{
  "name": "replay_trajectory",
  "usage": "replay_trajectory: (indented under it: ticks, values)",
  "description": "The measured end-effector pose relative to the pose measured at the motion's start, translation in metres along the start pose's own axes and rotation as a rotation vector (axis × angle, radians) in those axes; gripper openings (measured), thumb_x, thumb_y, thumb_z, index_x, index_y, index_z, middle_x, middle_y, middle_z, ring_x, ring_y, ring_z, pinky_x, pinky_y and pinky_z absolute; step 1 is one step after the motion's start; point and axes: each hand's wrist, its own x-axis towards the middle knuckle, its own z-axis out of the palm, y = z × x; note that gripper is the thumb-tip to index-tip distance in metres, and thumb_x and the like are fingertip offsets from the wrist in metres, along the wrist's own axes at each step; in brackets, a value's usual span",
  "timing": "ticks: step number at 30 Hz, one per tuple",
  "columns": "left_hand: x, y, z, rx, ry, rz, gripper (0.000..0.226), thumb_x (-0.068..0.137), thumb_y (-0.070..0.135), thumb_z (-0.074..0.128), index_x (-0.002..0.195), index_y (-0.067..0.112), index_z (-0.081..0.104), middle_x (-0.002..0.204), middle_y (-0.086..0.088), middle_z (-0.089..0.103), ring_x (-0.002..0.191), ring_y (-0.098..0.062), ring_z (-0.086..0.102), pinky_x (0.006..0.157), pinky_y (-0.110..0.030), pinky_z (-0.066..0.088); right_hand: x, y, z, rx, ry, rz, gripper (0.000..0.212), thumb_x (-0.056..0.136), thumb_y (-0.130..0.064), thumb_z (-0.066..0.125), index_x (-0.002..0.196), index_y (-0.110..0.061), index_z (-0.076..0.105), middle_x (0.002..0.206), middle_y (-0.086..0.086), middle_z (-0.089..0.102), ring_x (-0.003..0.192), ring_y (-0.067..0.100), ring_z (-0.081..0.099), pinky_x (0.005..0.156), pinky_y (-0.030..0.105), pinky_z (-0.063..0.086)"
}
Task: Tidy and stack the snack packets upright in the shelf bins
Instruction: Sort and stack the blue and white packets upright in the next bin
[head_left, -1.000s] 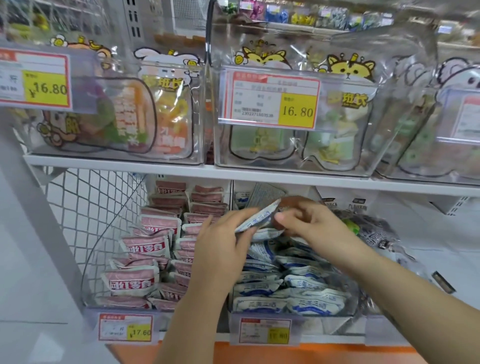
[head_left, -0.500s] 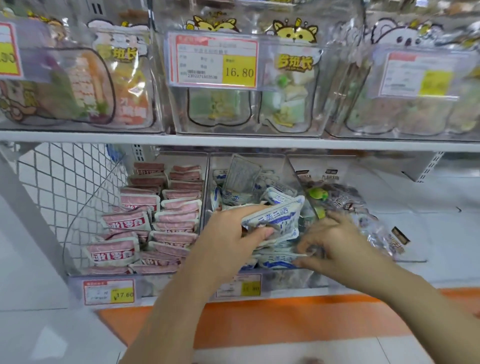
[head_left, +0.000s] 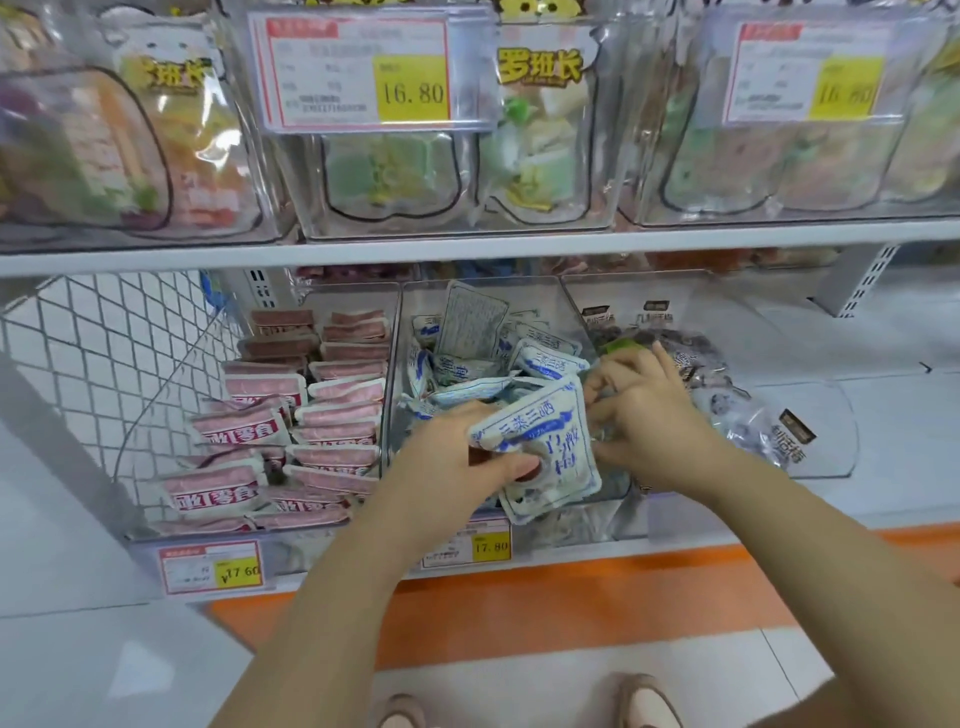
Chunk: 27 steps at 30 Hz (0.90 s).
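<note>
1. In the head view, the left hand (head_left: 457, 460) grips a blue-and-white packet (head_left: 540, 447). Its thumb is pressed on the packet's front and its fingers are curled behind.
2. That packet is tilted, its printed face toward the camera, and held above the front of the middle bin (head_left: 402, 322).
3. The right hand (head_left: 652, 415) is just beside the packet's right edge, with its fingers curled. I cannot tell whether they pinch this packet, another one or nothing.
4. The middle bin is clear plastic and holds a loose heap of more blue-and-white packets (head_left: 545, 358) lying at mixed angles. One packet at the back (head_left: 470, 319) stands upright with its text side showing.
5. The left bin holds pink packets (head_left: 270, 431) lined up in two rows, leaning back one behind another.
6. The right bin holds dark packets (head_left: 779, 436) in clear wrap, lying loosely.
7. A yellow price tag (head_left: 491, 545) hangs at the front of the middle bin, and another price tag (head_left: 210, 569) at the front of the left bin.
8. A wire mesh panel (head_left: 104, 353) closes the left end of the shelf.
9. The upper shelf (head_left: 467, 249) carries clear bins of larger bags, with a tag marked 16.80 (head_left: 358, 73).
10. An orange strip (head_left: 571, 597) runs under the lower shelf. The tips of two shoes (head_left: 649, 701) show at the bottom edge.
</note>
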Motion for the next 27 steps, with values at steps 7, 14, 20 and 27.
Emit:
replay_trajectory:
  ticks: [7, 14, 20, 27]
  values:
    - [0.014, 0.006, 0.021, 0.156, 0.164, 0.206, 0.021, 0.083, 0.020, 0.069, 0.102, 0.012, 0.069, 0.089, 0.023, 0.054, 0.080, 0.013, 0.053, 0.068, -0.001, 0.037, -0.011, 0.011, -0.026, 0.298, 0.156, -0.023, 0.010, 0.082, -0.024, 0.066, 0.084, -0.020, 0.075, 0.084, -0.011, 0.068, 0.089, 0.018, 0.061, 0.089, 0.035, 0.043]
    - [0.021, -0.004, 0.039, 0.593, -0.024, 0.215, 0.031, 0.086, 0.044, 0.061, 0.112, 0.026, 0.064, 0.101, 0.014, 0.059, 0.096, -0.011, 0.054, 0.083, -0.026, 0.037, -0.040, -0.005, -0.041, 0.589, -0.032, 0.001, 0.036, 0.079, -0.001, 0.064, 0.100, -0.029, 0.066, 0.098, -0.022, 0.065, 0.093, -0.010, 0.057, 0.077, 0.002, 0.040]
    - [0.014, 0.000, 0.020, 0.477, 0.061, 0.187, 0.026, 0.079, 0.057, 0.062, 0.095, 0.038, 0.068, 0.085, 0.027, 0.058, 0.092, 0.000, 0.050, 0.091, -0.030, 0.033, -0.033, -0.006, -0.012, 0.137, 0.076, -0.178, 0.009, 0.076, -0.028, 0.066, 0.079, -0.022, 0.072, 0.069, -0.012, 0.070, 0.061, 0.009, 0.063, 0.105, 0.034, 0.026]
    - [0.012, -0.010, 0.020, 0.760, -0.028, 0.133, 0.021, 0.089, 0.048, 0.052, 0.095, 0.034, 0.066, 0.093, 0.017, 0.061, 0.104, -0.005, 0.046, 0.094, -0.027, 0.023, -0.025, -0.017, 0.007, -0.208, -0.020, -0.247, 0.016, 0.059, -0.015, 0.081, 0.061, -0.025, 0.069, 0.048, -0.008, 0.062, 0.049, 0.012, 0.062, 0.110, 0.045, 0.025]
